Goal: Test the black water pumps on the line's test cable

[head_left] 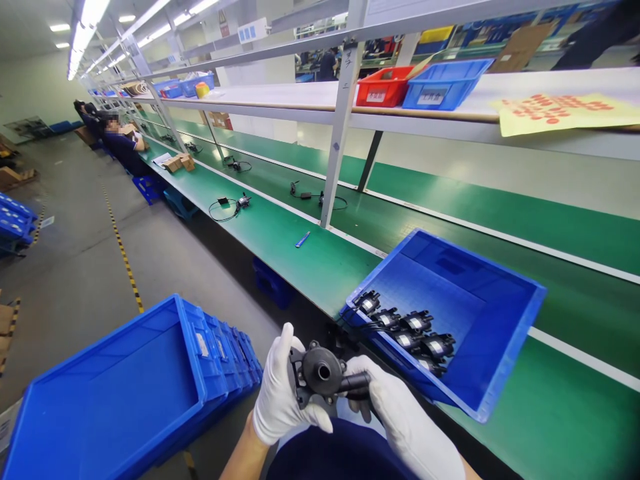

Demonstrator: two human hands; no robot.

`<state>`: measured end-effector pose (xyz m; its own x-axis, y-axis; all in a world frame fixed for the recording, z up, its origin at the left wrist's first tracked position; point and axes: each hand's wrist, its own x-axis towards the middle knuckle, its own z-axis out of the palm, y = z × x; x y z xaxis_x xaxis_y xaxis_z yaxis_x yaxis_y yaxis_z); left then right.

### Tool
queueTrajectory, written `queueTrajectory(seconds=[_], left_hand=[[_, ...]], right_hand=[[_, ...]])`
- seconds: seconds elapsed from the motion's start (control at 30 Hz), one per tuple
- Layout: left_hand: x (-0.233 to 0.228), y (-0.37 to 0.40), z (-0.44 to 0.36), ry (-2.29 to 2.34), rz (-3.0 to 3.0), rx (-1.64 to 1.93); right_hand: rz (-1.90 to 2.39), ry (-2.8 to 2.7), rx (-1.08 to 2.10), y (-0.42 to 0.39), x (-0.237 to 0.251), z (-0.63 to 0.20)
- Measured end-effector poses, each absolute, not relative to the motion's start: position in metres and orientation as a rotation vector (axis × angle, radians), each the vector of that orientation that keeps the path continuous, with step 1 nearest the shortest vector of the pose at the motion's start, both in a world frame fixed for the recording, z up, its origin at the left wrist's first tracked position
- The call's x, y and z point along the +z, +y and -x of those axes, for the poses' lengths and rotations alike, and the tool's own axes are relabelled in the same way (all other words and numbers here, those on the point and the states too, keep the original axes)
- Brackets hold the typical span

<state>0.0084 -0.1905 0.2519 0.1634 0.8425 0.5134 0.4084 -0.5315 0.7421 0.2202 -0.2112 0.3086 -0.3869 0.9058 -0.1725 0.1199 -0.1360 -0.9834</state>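
Note:
In front of my body is a black water pump with a round face, a central opening and a spout pointing right. White-gloved, my left hand grips its left side, with the thumb across the lower edge. My right hand, gloved too, closes round the spout side; some of its fingers are hidden behind the pump. Just beyond that hand, a blue bin rests on the green bench, with several similar black pumps and their cables gathered at its near left corner.
Stacked empty blue bins stand on the floor at my left. Along the green bench lie a blue cutter knife and cabled pumps. A metal post supports a shelf with red and blue trays. Co-workers sit farther along.

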Motion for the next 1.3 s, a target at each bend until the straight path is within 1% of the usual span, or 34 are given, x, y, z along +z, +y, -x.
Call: queueTrajectory(seconds=[0.37,0.73,1.1,1.3], left_hand=[[0.2549,-0.1943,-0.0098,1.198,-2.057,1.33],[0.2532,-0.1951,-0.0123,1.209,-2.084,1.309],[0.254,-0.1918,-0.0153,1.251,-2.198,1.373],[0.2529,-0.1896,-0.0168,1.226,-2.144,1.39]], right_hand=[[1.192,-1.499,1.607,-0.2128,0.3073,-0.2232],[1.229,-1.572,1.554,-0.2144,0.3107,-0.2267],[1.232,-1.563,1.55,-0.2121,0.3146,-0.2285],[1.235,-1.574,1.551,-0.2103,0.3136,-0.2299]])
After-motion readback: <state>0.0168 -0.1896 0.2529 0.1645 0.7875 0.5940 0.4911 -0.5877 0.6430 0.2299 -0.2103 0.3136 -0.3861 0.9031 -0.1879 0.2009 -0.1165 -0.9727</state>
